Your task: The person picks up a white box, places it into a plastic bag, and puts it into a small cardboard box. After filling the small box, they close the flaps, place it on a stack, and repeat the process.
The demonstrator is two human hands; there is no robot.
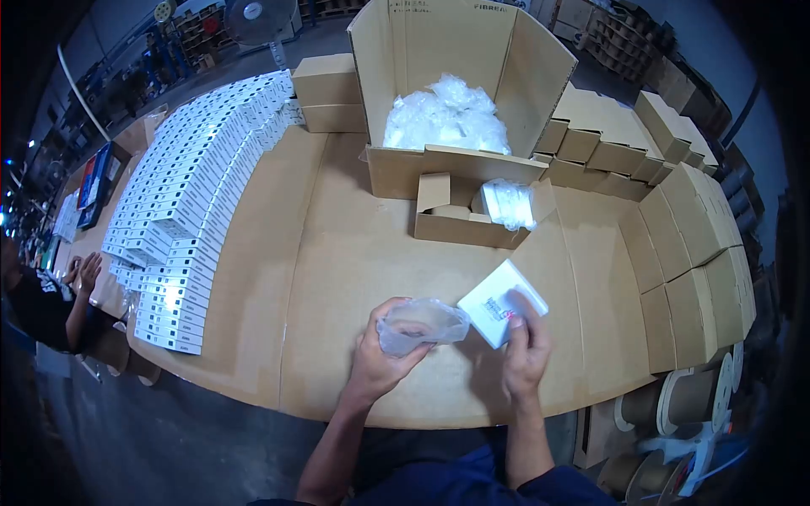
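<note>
My left hand point(381, 358) is wrapped around a clear plastic bag point(422, 324), its mouth spread wide and facing up. Just right of the bag, my right hand point(526, 358) grips a flat white box point(498, 302) by its lower right edge, thumb on top. Small print and a red mark show on the box's face. The box is tilted above the cardboard-covered table, one corner close to the bag's mouth. Beyond my hands stands an open small carton point(460, 228) with bagged white boxes point(508, 205) at its right end.
A large open carton point(396, 173) full of plastic bags point(447, 114) stands behind the small one. Stacked white boxes point(198, 185) line the left side. Brown cartons point(688, 253) are piled at right. Another person point(51, 295) is at far left. Cable spools point(692, 396) sit below the right edge.
</note>
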